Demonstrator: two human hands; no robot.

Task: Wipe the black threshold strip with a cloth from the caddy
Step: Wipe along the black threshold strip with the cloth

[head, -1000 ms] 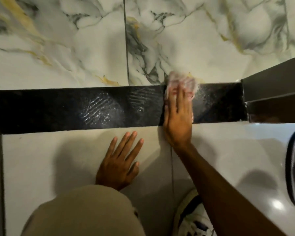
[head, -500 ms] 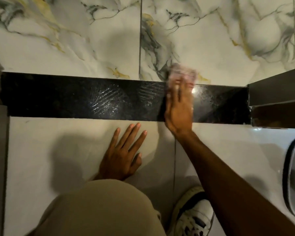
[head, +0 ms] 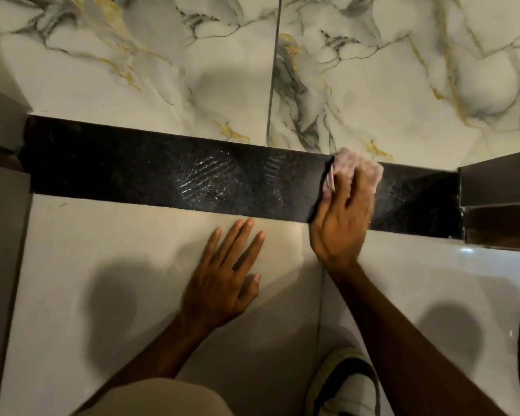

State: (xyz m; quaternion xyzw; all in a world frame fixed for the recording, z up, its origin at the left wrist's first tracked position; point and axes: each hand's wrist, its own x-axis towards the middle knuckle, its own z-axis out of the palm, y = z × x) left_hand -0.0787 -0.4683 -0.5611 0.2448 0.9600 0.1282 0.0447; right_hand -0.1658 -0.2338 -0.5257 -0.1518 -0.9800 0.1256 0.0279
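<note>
Presently the wiping step is in hand. The right hand [head: 341, 223] lies flat on the cloth [head: 356, 171], pressing it onto the black strip [head: 132, 166] towards the strip's right end; the fingers are laid over the cloth and press down on it, with pale folds showing past the fingertips. The left hand [head: 222, 280] is spread open, palm down, on the plain floor tile [head: 102, 250] just below the strip, holding nothing and apparently bracing the body. The two hands are apart.

The strip runs across the floor between the marbled tiles [head: 162, 70] above and the plain tile below. White streaked residue [head: 201, 178] shows near its middle, left of the cloth; the left end looks dull but unmarked. The short stretch right of the cloth, up to the door frame [head: 499, 187], carries faint specks.

The caddy cannot be identified with certainty; a dark curved edge at far right may belong to it.

Judgement: work is partly done. The next move calls for a firm pass leftwards over the streaks, pressure kept even to the edges.
</note>
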